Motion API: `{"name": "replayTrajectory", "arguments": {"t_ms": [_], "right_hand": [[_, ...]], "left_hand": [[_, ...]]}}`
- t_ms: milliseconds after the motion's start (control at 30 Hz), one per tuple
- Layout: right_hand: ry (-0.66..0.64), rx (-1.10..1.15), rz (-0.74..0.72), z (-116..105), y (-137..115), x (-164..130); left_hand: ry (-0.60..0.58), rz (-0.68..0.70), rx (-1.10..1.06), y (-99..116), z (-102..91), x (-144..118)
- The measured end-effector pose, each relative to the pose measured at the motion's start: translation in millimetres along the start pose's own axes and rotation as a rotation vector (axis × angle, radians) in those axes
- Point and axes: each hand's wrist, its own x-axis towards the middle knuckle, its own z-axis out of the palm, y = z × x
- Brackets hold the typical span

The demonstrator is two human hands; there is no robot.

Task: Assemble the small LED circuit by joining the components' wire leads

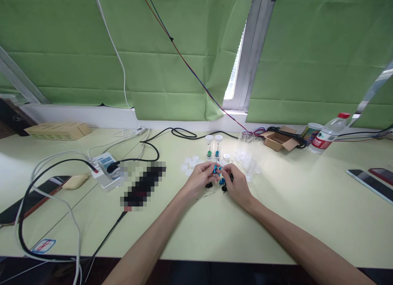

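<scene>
Both hands are meeting over the middle of the table (276,219), the left hand (201,178) and the right hand (235,185) together pinching a small blue part (215,169) between their fingertips. More blue and black parts (222,183) are lying on the table just under the hands. Two capped tubes (213,148) are standing just behind, with white caps (188,164) lying to their left and clear tubes (247,154) to their right.

Left hand (199,178) and right hand (236,183): together pinching small blue part (215,169) above worktop (276,219). Behind: 2 capped tubes (214,146), white caps (189,164), clear empty tubes (249,154). Far right: water bottle (328,138).
</scene>
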Motion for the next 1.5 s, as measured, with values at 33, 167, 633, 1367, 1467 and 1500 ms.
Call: {"name": "replayTrajectory", "arguments": {"t_ms": [33, 167, 633, 1367, 1467, 1500], "right_hand": [[0.002, 0.001, 0.001, 0, 0, 0], [0.017, 0.008, 0.004, -1, -1, 0], [0.049, 0.026, -0.011, -3, -7, 0], [0.026, 0.115, -0.034, -3, -9, 1], [0.015, 0.125, -0.023, -3, -8, 1], [0.009, 0.127, -0.017, -3, -7, 1]], "left_hand": [[-0.002, -0.004, -0.004, 0, 0.2, 0], [-0.016, -0.030, -0.020, 0, 1.6, -1], [-0.031, -0.150, -0.135, -6, 7.4, 0], [-0.032, -0.220, -0.189, -5, 17.8, -4], [-0.019, -0.225, -0.197, -4, 19.1, -4], [-0.018, -0.226, -0.198, -5, 19.0, -4]]}}
